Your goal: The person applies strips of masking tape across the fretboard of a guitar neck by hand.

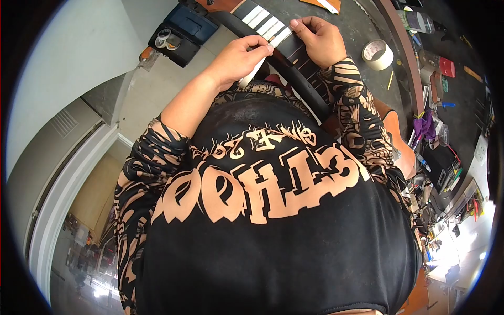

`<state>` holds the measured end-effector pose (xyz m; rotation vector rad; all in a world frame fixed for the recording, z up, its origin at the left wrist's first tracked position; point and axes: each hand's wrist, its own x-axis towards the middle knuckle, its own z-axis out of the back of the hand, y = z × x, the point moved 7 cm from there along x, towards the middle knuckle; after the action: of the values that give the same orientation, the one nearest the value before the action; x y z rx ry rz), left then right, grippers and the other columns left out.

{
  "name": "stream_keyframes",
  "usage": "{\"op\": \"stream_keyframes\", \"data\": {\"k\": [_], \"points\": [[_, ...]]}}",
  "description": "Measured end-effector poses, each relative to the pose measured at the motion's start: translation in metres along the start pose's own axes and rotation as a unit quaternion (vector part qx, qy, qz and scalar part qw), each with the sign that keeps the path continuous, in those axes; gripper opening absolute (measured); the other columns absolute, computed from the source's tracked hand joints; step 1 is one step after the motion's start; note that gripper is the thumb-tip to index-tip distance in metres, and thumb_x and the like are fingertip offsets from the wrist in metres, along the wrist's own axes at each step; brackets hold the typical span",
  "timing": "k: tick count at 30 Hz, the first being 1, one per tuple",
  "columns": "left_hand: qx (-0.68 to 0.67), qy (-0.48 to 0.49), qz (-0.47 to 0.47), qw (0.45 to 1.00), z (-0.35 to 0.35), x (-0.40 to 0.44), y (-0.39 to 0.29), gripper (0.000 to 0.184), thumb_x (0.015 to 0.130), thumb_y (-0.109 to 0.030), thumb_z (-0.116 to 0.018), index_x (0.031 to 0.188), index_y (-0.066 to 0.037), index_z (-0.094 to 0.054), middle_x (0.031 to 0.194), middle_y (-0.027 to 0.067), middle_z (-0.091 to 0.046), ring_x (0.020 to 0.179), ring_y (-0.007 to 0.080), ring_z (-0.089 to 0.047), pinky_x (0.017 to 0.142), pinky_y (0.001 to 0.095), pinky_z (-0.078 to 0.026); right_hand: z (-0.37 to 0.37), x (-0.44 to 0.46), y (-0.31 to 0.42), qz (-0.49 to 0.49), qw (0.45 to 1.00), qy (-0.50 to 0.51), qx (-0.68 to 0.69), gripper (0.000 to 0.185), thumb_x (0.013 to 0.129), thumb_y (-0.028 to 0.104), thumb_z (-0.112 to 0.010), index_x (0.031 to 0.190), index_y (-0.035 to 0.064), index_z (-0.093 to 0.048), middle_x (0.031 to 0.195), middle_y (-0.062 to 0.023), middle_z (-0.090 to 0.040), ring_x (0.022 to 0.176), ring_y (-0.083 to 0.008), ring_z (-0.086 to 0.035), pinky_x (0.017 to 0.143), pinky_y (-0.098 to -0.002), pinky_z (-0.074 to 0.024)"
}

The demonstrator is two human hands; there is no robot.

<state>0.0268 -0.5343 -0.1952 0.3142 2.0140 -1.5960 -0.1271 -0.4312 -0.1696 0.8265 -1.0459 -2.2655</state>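
A dark guitar fretboard (306, 64) with metal frets runs diagonally in front of my torso. Several white tape strips (257, 17) lie across its far part, with dark gaps between them. My left hand (239, 60) is closed at the fretboard's near edge, thumb and fingertips pinching a strip of masking tape (254, 73) whose loose length hangs below the hand. On the opposite edge, my right hand (321, 42) is closed in a pinch at the other end of the outermost strip. Whether tape is between its fingertips is hard to see.
A roll of masking tape (377, 54) and a thin yellow stick (390, 80) lie on the dark bench to the right. An orange-brown guitar body (397, 142) is beyond my right sleeve. Tools and bottles clutter the far right. A dark open case (186, 31) sits at upper left.
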Motion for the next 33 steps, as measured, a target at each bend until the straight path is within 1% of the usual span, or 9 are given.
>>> {"op": "stream_keyframes", "data": {"k": [9,18,27,33], "points": [[0.006,0.003,-0.012,1.0,-0.0009,0.0001,-0.001,0.02,0.095,-0.024,-0.059,0.097,-0.005,-0.065,0.088,-0.0028,-0.061,0.08,0.0046,-0.052,0.07,0.021,-0.042,0.0005,0.0,-0.0016,-0.002,1.0,0.0,-0.01,0.042,0.088,0.041,-0.065,0.101,0.0016,-0.07,0.08,-0.0112,-0.071,0.071,-0.0173,-0.066,0.067,-0.0302,-0.0513],[0.015,0.002,-0.012,1.0,-0.0011,-0.0016,-0.0033,0.02,0.095,-0.025,-0.059,0.096,-0.006,-0.064,0.086,-0.0033,-0.06,0.078,0.0045,-0.052,0.067,0.0214,-0.042,0.0029,-0.0022,0.0008,-0.006,1.0,-0.003,-0.007,0.041,0.088,0.041,-0.065,0.101,0.0017,-0.071,0.08,-0.0109,-0.071,0.069,-0.0169,-0.066,0.066,-0.0299,-0.0512],[0.021,0.005,-0.004,1.0,-0.001,-0.0009,-0.0038,0.021,0.095,-0.025,-0.059,0.098,-0.005,-0.065,0.089,-0.0028,-0.061,0.081,0.0049,-0.052,0.071,0.0214,-0.042,0.0031,0.0004,-0.0033,-0.001,1.0,-0.005,-0.009,0.041,0.088,0.041,-0.066,0.1,0.0023,-0.071,0.08,-0.0115,-0.071,0.071,-0.0175,-0.067,0.067,-0.03,-0.0518],[0.021,0.004,0.003,1.0,-0.0011,0.0007,-0.0022,0.022,0.094,-0.026,-0.06,0.098,-0.005,-0.065,0.09,-0.0021,-0.062,0.084,0.0055,-0.052,0.075,0.0222,-0.042,0.0021,0.0012,-0.0058,-0.016,1.0,0.003,-0.013,0.043,0.088,0.042,-0.066,0.101,0.0021,-0.071,0.082,-0.012,-0.071,0.073,-0.0187,-0.067,0.069,-0.0302,-0.052]]}}
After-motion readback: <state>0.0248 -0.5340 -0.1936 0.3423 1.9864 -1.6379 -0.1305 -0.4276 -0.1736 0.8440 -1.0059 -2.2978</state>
